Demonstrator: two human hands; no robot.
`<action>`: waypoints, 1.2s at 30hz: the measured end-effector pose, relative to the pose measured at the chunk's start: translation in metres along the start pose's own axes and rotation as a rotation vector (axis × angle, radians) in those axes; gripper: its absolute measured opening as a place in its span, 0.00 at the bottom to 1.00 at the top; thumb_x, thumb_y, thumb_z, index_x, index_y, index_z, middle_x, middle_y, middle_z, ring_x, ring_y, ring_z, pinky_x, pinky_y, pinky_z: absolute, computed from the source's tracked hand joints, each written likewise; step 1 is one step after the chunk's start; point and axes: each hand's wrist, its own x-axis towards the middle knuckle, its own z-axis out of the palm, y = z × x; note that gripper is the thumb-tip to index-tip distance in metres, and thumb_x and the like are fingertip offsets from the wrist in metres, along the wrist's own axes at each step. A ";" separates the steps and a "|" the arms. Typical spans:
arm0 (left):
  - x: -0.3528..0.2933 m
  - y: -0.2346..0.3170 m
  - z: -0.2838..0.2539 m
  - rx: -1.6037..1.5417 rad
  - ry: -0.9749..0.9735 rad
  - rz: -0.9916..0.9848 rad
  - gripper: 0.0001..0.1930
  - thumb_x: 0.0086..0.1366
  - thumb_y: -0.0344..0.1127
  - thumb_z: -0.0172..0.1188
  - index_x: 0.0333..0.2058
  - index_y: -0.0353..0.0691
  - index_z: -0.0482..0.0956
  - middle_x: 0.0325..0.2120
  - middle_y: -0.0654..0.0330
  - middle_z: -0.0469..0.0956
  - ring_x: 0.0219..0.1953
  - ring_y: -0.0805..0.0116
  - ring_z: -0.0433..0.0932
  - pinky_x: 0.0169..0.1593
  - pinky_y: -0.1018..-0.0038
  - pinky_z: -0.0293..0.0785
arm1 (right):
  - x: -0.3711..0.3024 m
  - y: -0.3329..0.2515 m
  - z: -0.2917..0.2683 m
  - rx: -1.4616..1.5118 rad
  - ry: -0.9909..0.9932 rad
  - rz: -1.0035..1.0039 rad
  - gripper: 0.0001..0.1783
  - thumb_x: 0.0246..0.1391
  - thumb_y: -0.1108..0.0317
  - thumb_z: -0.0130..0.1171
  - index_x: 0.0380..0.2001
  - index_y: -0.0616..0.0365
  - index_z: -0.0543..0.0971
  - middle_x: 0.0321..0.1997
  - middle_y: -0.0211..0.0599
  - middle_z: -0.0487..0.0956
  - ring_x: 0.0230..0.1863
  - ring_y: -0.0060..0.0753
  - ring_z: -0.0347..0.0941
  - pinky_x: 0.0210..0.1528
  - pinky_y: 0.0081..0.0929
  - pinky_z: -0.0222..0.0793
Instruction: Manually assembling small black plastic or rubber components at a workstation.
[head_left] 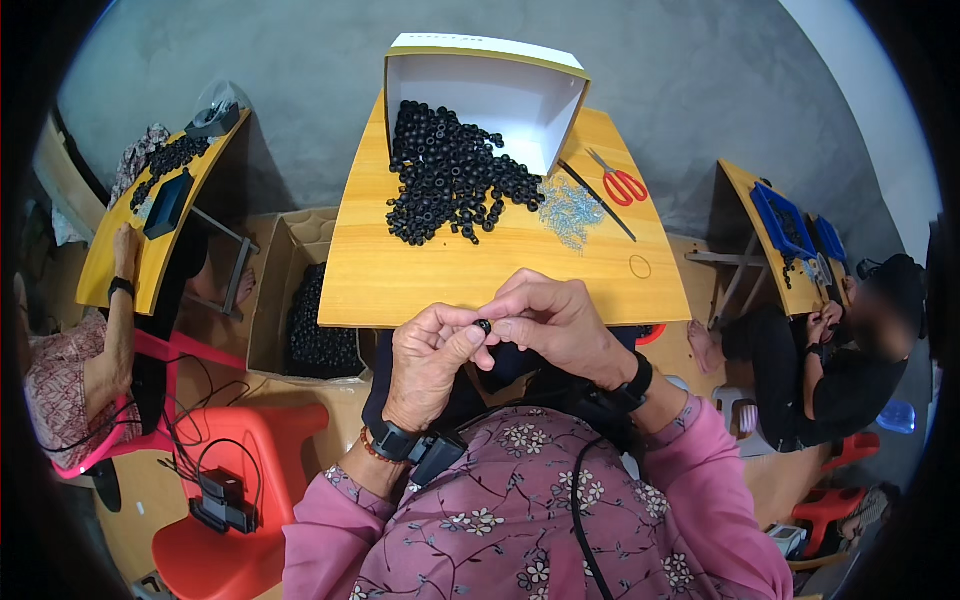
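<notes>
The left hand is raised just off the near edge of the wooden table, thumb and fingertips pinching a small black ring-shaped piece. The piece sits between the two hands, in front of the person's body. The right hand meets it from the right, fingers bent and fingertips close against the piece; whether they also pinch it, or grip something finer, is too small to tell.

At the far side of the table, a white-lined box lies on its side with its opening toward the person. A heap of black pieces spills from it over the tabletop. Right of the heap lies a loose patch of small clear bits, with a slim dark stick slanting along its right side. Farther right are scissors with red handles, blades pointing away, and nearer the right edge lies a thin ring-like band.

On the floor left of the table, an open carton holds more black pieces. Near left stands an orange-red chair with a black device and cables on it. Other people sit at tables to the far left and right, the right one bearing blue trays.
</notes>
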 end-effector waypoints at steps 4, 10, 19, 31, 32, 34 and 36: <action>0.000 -0.001 0.000 -0.012 0.026 -0.038 0.07 0.68 0.27 0.60 0.42 0.31 0.77 0.32 0.54 0.82 0.27 0.74 0.80 0.33 0.80 0.79 | -0.003 0.011 0.001 -0.092 -0.001 -0.110 0.11 0.54 0.78 0.65 0.42 0.60 0.85 0.37 0.30 0.77 0.35 0.19 0.73 0.36 0.18 0.67; 0.001 -0.005 -0.002 -0.014 0.085 -0.094 0.07 0.70 0.30 0.59 0.42 0.33 0.75 0.30 0.57 0.82 0.26 0.76 0.78 0.33 0.81 0.78 | -0.005 0.017 0.006 -0.284 0.012 -0.202 0.12 0.55 0.77 0.62 0.43 0.57 0.85 0.34 0.28 0.75 0.37 0.19 0.72 0.39 0.19 0.69; 0.002 -0.004 -0.006 0.024 0.181 -0.127 0.07 0.71 0.33 0.57 0.42 0.36 0.75 0.31 0.57 0.81 0.25 0.76 0.77 0.32 0.80 0.77 | 0.053 0.062 -0.048 -0.254 0.310 0.236 0.12 0.57 0.77 0.57 0.43 0.67 0.82 0.34 0.37 0.80 0.29 0.24 0.76 0.33 0.25 0.73; 0.003 0.001 -0.009 0.039 0.260 -0.111 0.07 0.71 0.33 0.57 0.42 0.36 0.75 0.31 0.57 0.80 0.26 0.74 0.77 0.33 0.78 0.77 | 0.097 0.080 -0.049 -0.913 0.145 -0.073 0.12 0.56 0.77 0.55 0.42 0.68 0.81 0.35 0.50 0.79 0.35 0.50 0.77 0.40 0.36 0.73; 0.004 0.001 -0.009 0.036 0.255 -0.107 0.07 0.71 0.33 0.57 0.42 0.36 0.75 0.31 0.57 0.80 0.26 0.74 0.76 0.33 0.78 0.77 | 0.097 0.083 -0.051 -0.896 0.148 -0.074 0.12 0.55 0.77 0.55 0.41 0.68 0.81 0.36 0.51 0.79 0.36 0.50 0.78 0.40 0.37 0.73; 0.004 0.001 -0.008 0.033 0.263 -0.099 0.07 0.71 0.33 0.57 0.42 0.36 0.75 0.31 0.58 0.80 0.25 0.77 0.76 0.32 0.80 0.76 | 0.097 0.082 -0.049 -0.879 0.148 -0.077 0.11 0.55 0.77 0.55 0.41 0.69 0.82 0.36 0.52 0.79 0.36 0.51 0.78 0.40 0.37 0.73; 0.004 0.001 -0.008 0.029 0.275 -0.092 0.06 0.71 0.32 0.56 0.42 0.35 0.75 0.31 0.59 0.81 0.24 0.79 0.75 0.32 0.83 0.75 | 0.095 0.074 -0.044 -0.846 0.151 -0.052 0.10 0.54 0.76 0.57 0.39 0.68 0.82 0.36 0.51 0.79 0.36 0.49 0.78 0.40 0.37 0.74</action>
